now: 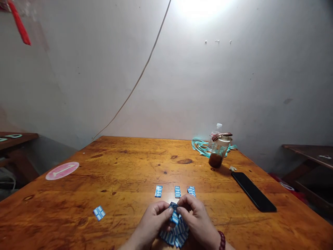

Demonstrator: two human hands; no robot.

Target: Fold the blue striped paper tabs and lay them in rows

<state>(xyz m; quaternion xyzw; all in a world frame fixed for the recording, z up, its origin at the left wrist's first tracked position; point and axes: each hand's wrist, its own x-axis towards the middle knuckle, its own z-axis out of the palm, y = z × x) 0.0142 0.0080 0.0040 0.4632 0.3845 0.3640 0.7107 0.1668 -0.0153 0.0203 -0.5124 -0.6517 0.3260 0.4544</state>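
My left hand [156, 217] and my right hand [195, 216] meet low in the middle of the view. Between thumbs and fingertips, both pinch a small blue-and-white label-like piece [174, 217], dark along its top edge. Under the hands lies a pile of similar pieces [178, 234], partly covered by them. Just beyond, three more lie apart in a row: a left piece [158, 191], a middle piece [177, 192] and a right piece [191, 191] close to my right fingers. Another blue-and-white piece [99, 213] rests alone to the left. The exact kind of these pieces cannot be made out.
On the wooden table [135, 166] a black phone [253, 191] lies at the right. Behind it stand a bottle of dark drink [217, 156] and a clear water bottle [215, 134], with turquoise ribbon [201, 147] around them. A pink round sticker [62, 171] is at the left.
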